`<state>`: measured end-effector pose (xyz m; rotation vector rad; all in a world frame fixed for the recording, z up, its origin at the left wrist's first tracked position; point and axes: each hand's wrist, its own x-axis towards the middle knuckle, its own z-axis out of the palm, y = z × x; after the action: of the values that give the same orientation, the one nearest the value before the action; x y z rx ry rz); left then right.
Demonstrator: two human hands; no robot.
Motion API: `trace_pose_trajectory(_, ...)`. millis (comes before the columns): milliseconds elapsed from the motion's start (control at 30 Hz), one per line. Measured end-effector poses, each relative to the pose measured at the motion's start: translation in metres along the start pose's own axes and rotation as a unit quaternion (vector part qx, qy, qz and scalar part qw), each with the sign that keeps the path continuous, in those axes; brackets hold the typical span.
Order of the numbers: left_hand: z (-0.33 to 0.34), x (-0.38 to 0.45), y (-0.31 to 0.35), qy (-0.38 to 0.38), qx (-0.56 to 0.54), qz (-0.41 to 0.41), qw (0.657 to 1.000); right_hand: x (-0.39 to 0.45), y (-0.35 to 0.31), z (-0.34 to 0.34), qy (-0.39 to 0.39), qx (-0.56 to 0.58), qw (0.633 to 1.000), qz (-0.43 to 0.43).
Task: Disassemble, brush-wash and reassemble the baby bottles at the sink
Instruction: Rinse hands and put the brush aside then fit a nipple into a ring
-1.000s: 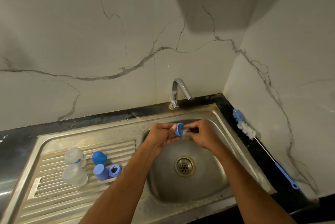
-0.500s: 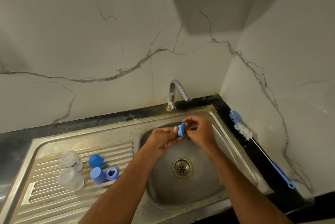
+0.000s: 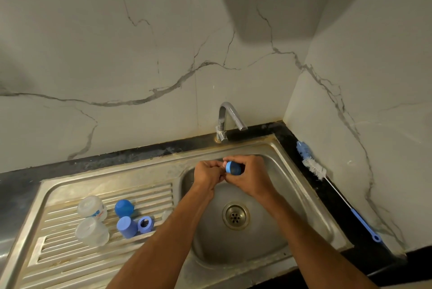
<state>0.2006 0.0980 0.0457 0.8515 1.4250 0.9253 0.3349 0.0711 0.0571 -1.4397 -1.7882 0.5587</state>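
Over the sink basin [image 3: 268, 237] both my hands meet at a small blue bottle ring [image 3: 233, 168]. My right hand [image 3: 247, 176] curls round the ring. My left hand [image 3: 208, 175] pinches at its left edge; what lies between those fingers is hidden. On the ribbed drainboard [image 3: 70, 263] to the left lie two clear bottle bodies [image 3: 92, 205] [image 3: 92, 231], a dark blue round cap [image 3: 124, 208], a lighter blue cap [image 3: 127, 226] and a second blue ring [image 3: 145, 224]. A bottle brush [image 3: 313, 167] with a blue handle lies on the black counter at the right.
A chrome tap [image 3: 225, 122] stands behind the basin with its spout pointing right; no water is running. The drain [image 3: 235, 216] sits at the basin's middle. Marble walls close in at the back and right. The black counter [image 3: 364, 249] rims the sink.
My hands have drawn closer together and my right hand has turned the blue ring, now wrapping round it. The camera tilted slightly. The parts on the drainboard stayed put.
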Motion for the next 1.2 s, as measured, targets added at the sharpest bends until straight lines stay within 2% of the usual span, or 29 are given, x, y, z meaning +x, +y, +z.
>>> trace_pose_trajectory(233,0.008,-0.006,0.007,0.039,0.114,0.120,0.985,0.002,0.000,0.007,0.045,0.024,0.997,0.054)
trace_pose_trajectory(300,0.007,-0.005,0.007,0.042,0.125,0.123,0.984,0.003,0.002,0.005,0.026,0.049,0.995,0.081)
trace_pose_trajectory(433,-0.002,0.003,0.004,0.001,0.127,0.086,0.988,0.003,0.004,-0.009,-0.044,0.200,0.966,0.157)
trace_pose_trajectory(600,0.001,-0.002,-0.001,0.047,0.239,0.160,0.957,0.000,-0.004,0.000,-0.014,0.109,0.980,0.165)
trace_pose_trajectory(800,0.011,-0.006,0.003,0.096,0.279,0.162,0.942,-0.007,-0.005,0.010,0.074,0.051,0.984,0.157)
trace_pose_trajectory(900,0.006,-0.004,0.008,0.051,0.239,0.122,0.962,-0.004,-0.008,0.006,0.072,0.060,0.982,0.165)
trace_pose_trajectory(1000,-0.003,0.000,0.018,-0.018,0.184,0.032,0.982,0.000,-0.013,-0.004,-0.003,0.126,0.975,0.182)
trace_pose_trajectory(1067,-0.005,-0.004,0.023,-0.036,0.146,-0.005,0.989,0.000,-0.017,-0.008,-0.021,0.160,0.968,0.191)
trace_pose_trajectory(1133,-0.005,-0.009,0.023,-0.078,0.019,-0.030,0.996,0.000,-0.017,-0.010,0.012,0.197,0.957,0.214)
trace_pose_trajectory(1200,-0.008,-0.013,0.023,-0.146,-0.127,-0.052,0.980,0.002,-0.014,-0.010,0.053,0.237,0.938,0.249)
